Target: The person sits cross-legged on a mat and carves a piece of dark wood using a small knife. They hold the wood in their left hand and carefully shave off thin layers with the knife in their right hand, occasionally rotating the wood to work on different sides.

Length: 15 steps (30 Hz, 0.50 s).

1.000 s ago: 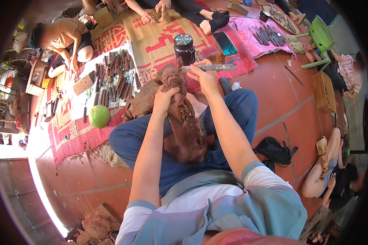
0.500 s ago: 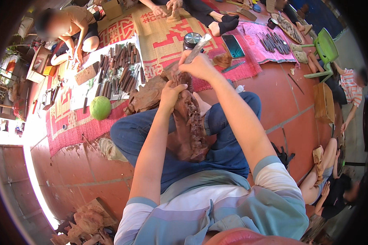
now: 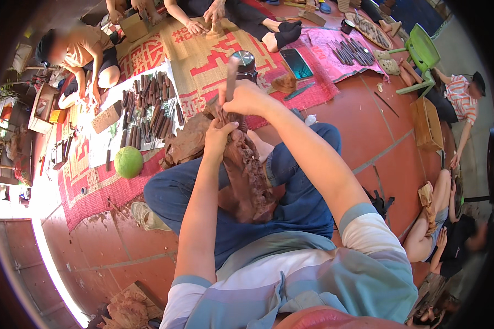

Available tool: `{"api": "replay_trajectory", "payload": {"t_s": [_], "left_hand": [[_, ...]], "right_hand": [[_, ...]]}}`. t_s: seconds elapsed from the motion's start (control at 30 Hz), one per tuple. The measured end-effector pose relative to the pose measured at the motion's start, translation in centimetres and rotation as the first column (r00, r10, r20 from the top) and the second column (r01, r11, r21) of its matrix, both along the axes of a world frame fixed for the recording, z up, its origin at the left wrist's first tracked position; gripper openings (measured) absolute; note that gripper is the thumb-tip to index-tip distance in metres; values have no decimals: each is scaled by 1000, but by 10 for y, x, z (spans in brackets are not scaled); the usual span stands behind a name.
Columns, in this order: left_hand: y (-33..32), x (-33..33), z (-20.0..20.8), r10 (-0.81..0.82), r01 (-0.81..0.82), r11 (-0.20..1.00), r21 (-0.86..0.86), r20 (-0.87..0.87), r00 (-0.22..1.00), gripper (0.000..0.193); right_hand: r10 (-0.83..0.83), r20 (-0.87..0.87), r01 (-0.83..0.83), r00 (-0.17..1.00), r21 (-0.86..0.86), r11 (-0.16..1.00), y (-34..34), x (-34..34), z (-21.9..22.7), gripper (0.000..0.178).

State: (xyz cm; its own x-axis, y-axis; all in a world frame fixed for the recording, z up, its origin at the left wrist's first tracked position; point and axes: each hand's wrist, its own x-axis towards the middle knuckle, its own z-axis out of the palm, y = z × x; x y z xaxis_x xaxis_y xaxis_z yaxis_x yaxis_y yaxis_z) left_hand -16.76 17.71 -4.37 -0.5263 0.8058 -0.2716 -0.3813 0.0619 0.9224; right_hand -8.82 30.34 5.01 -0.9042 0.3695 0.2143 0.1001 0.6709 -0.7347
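A dark reddish-brown wood carving with a rough, detailed right side stands between my crossed legs. My left hand is wrapped round its upper part, thumb lying across the wood. Just above, my right hand is closed round a flat-bladed carving chisel, held nearly upright. The chisel's lower end is hidden by my hands and the wood. Beyond my left hand lies a large rough piece of wood.
Many dark-handled tools lie on a white sheet to the left, near a green round fruit. Ahead are a black-sided tin, a phone and more tools on pink cloth. A green chair stands right. Other people sit around.
The chisel has swung from leaning right to nearly upright, and my right hand has turned with it. My left hand keeps its grip. The whole view has shifted slightly.
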Motion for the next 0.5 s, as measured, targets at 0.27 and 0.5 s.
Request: {"api": "replay_trajectory", "payload": {"t_s": [0.27, 0.5], "left_hand": [[1, -6, -14, 1, -4, 998, -63, -47, 999, 45], [0, -2, -6, -30, 30, 999, -29, -2, 1000, 41]], "right_hand": [[-82, -4, 82, 997, -13, 997, -11, 2, 18, 11], [-67, 170, 61, 983, 39, 997, -6, -8, 10, 11]]}}
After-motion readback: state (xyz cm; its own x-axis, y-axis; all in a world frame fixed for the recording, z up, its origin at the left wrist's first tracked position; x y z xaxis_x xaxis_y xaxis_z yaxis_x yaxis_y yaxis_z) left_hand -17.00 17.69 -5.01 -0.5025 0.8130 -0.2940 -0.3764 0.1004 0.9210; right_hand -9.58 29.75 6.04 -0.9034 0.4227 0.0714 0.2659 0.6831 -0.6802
